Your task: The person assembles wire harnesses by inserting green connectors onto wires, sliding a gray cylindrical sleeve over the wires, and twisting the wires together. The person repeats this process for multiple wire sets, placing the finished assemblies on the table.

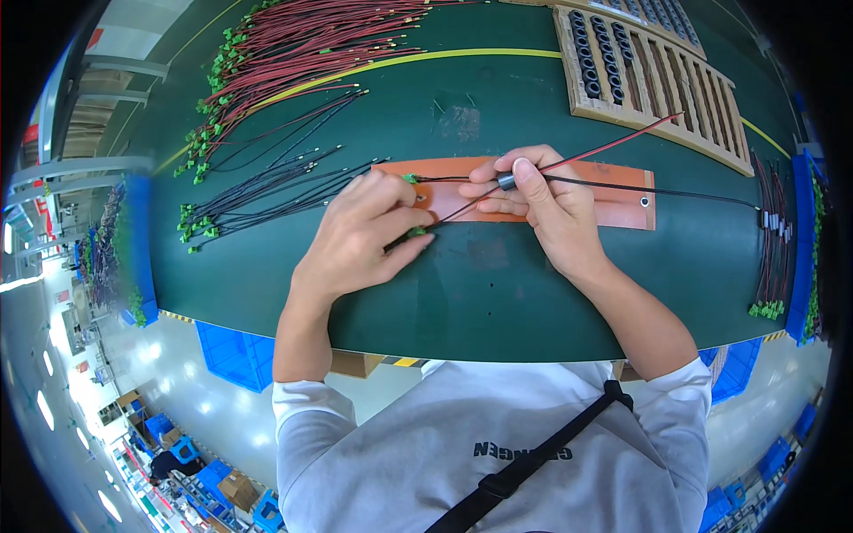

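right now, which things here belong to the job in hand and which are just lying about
Likely in the job:
black ring, red wire and black wire at the right hand
green connectors at the left hand
orange strip beneath
red wire bundle, black wire bundle
slotted wooden tray with rings

Seemingly just about:
blue bin
cardboard box, blue stool, lower left

Head-worn fisheye view, facing downward.
Close above the green table (400, 311), it centres the left hand (360, 222) and right hand (562, 211).
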Demonstrator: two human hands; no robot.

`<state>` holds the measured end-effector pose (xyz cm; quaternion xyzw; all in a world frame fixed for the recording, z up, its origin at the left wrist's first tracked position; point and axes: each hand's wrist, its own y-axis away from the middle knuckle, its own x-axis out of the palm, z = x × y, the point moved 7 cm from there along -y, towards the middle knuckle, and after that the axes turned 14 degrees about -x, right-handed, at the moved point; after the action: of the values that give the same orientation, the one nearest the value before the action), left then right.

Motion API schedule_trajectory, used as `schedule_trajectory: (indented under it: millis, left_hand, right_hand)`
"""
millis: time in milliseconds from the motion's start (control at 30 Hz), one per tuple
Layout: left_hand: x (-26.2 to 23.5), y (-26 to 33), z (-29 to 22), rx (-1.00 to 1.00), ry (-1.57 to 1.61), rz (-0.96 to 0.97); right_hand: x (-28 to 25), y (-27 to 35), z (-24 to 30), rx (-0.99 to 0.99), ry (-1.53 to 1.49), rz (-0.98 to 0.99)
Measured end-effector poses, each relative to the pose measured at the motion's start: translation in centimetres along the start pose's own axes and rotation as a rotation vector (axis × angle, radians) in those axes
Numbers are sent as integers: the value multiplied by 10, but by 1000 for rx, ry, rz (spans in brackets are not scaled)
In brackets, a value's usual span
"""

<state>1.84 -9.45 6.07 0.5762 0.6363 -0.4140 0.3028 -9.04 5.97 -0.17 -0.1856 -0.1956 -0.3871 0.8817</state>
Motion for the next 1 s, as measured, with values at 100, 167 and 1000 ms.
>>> schedule_trajectory:
  millis: [100, 167, 1000]
  left_hand:
    - [-12, -2, 13, -172, 239, -14]
    - [-10, 3, 34, -323, 407, 52]
    - [7, 1, 48, -366, 570, -120]
  right_hand:
    - [-3, 1, 1, -1, 56, 11]
    - [-2, -1, 3, 10, 96, 31]
    - [1, -1, 5, -82, 121, 159]
